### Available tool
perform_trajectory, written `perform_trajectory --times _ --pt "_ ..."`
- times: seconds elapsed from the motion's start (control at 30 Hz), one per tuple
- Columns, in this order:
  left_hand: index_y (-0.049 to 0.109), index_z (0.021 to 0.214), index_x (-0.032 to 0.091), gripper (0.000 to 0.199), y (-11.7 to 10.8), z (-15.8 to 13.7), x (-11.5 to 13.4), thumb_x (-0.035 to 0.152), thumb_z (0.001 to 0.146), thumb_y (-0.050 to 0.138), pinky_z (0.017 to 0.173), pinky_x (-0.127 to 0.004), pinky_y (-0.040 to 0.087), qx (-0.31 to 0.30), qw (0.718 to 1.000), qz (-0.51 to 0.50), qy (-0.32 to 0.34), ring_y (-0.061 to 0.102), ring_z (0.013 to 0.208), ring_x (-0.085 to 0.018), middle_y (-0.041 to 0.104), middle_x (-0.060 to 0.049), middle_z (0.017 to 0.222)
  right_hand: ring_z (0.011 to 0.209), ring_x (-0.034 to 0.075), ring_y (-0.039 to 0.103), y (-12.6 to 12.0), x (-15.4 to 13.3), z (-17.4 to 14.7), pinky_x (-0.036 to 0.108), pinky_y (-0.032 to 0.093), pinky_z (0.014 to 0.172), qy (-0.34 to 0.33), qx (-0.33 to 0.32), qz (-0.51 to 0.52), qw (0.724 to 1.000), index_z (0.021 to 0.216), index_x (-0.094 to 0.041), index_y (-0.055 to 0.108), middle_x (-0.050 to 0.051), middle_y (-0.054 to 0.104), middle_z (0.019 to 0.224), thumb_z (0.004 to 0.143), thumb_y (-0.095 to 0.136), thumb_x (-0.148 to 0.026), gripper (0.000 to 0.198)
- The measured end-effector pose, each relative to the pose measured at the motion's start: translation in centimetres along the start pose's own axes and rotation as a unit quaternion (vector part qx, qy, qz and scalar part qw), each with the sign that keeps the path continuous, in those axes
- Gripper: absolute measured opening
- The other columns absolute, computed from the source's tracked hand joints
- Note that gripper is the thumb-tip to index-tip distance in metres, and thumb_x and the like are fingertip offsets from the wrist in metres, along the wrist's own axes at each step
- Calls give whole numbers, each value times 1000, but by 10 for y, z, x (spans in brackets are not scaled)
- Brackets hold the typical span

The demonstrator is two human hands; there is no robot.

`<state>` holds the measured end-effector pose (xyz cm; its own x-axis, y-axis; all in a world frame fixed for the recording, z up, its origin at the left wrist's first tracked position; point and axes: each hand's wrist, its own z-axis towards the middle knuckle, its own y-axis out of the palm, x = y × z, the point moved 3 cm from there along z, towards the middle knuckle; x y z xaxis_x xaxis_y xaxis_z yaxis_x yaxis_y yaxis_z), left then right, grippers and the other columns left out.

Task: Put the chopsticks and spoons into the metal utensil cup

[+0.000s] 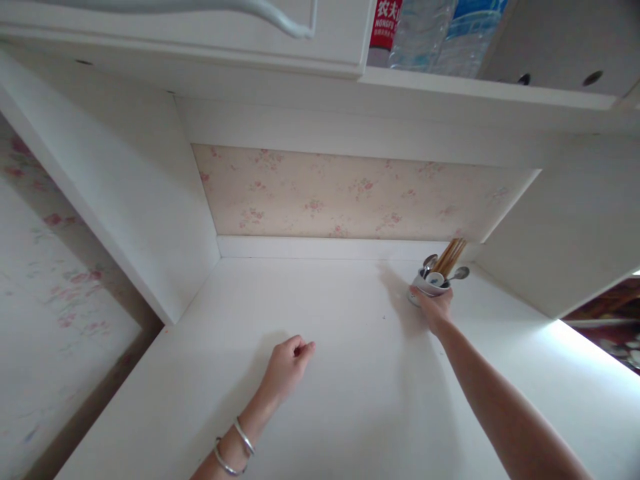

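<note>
Near the back right corner of the white desk top (345, 393), my right hand (435, 307) grips a white utensil holder (423, 288) from the front. Out of the holder stick several wooden chopsticks (451, 257) and metal spoons (459, 273), along with a small white round piece (435, 279) whose kind I cannot make out. The holder's base is partly hidden by my fingers. My left hand (289, 363) is curled into a loose fist over the middle of the desk top, with nothing visible in it. Two silver bangles (235, 448) circle the left wrist.
White side panels stand at left (115, 180) and right (565, 227). An overhead cabinet (200, 40) hangs across the top, with plastic bottles (425, 33) on its open shelf. Floral wallpaper (320, 193) covers the wall behind a low white back strip (330, 248).
</note>
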<state>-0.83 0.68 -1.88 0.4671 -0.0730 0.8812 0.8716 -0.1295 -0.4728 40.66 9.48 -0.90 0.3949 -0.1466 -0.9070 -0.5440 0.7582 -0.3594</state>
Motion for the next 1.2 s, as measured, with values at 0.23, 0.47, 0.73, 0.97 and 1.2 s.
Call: perform_trajectory --times 0.23,0.47,0.73,0.97,1.2 --pt "45 66 19 38 -7 3 5 52 83 51 48 -21 28 41 987 -148 -39 35 47 -9 33 8 50 98 32 59 7 -32 -28 43 47 81 2 -24 -28 999 113 -14 49 15 61 107 52 77 -53 77" --pt "58 103 22 30 -14 4 12 41 79 63 71 -28 51 63 863 -496 -65 60 77 -13 58 -2 100 88 22 60 21 -98 -153 33 47 75 -11 -390 140 910 110 -18 50 5 64 97 71 72 -42 51" --pt "51 125 30 41 -45 6 11 43 86 54 86 -36 52 105 721 -680 -78 57 111 -22 52 -7 130 87 21 55 25 -142 -255 31 44 73 -12 -651 102 752 110 -17 55 3 63 95 68 72 -35 48" --pt "49 122 34 36 -50 5 7 43 87 54 85 -49 53 115 674 -722 -105 58 113 -27 48 -5 135 82 19 57 32 -168 -252 26 42 65 -72 -692 -20 718 106 -18 59 1 64 90 69 73 -36 43" --pt "52 112 28 30 -44 7 0 41 86 56 72 -41 56 88 636 -754 -137 67 89 -23 58 -7 122 82 21 60 42 -202 -237 26 42 63 -106 -715 -96 684 103 -19 62 4 67 91 72 71 -44 41"
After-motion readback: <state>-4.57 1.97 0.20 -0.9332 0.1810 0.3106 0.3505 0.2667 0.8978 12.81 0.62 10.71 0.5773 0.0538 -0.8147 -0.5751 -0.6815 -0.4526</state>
